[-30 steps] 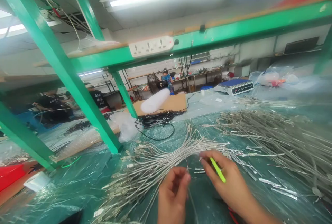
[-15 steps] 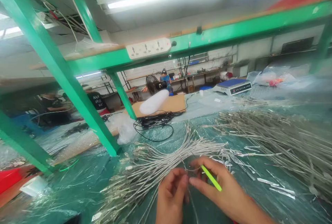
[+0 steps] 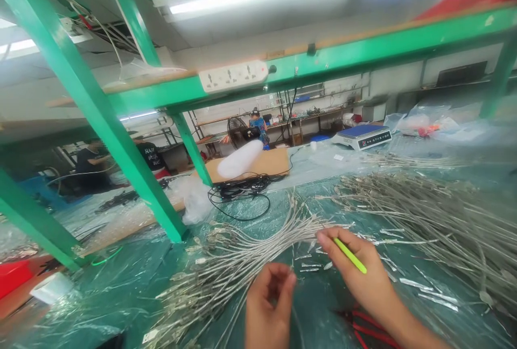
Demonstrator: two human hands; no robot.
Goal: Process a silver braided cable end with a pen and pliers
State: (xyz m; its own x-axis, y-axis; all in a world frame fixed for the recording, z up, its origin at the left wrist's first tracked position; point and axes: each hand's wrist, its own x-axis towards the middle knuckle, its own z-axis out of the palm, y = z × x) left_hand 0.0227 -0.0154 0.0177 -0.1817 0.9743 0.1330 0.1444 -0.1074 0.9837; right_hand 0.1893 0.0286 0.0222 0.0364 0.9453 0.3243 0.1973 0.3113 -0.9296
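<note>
My left hand (image 3: 270, 303) is closed in a pinch at the lower middle, with what looks like the end of a thin cable at its fingertips. To its right, my right hand (image 3: 355, 263) is closed around a slim lime-green stick (image 3: 350, 256), whose working end is hidden by the fingers. Its fingertips are near the right ends of a bundle of pale grey cables (image 3: 258, 249), which fans out to the left on the table. Small silvery strips (image 3: 310, 267) lie between the hands. Below my right wrist is a red-handled tool (image 3: 365, 325), partly covered by the forearm.
Another heap of grey cables (image 3: 428, 214) spreads over the right side. Behind are a scale (image 3: 363, 136), coiled black cable (image 3: 242, 185) and a plastic bag (image 3: 196, 198). A green post (image 3: 121, 144) and a beam with a power strip (image 3: 233, 75) frame the bench. People sit farther back.
My right hand has moved up and right, away from my left hand, still with the green stick. The strips and the red-handled tool have come into view. My left hand has barely moved.
</note>
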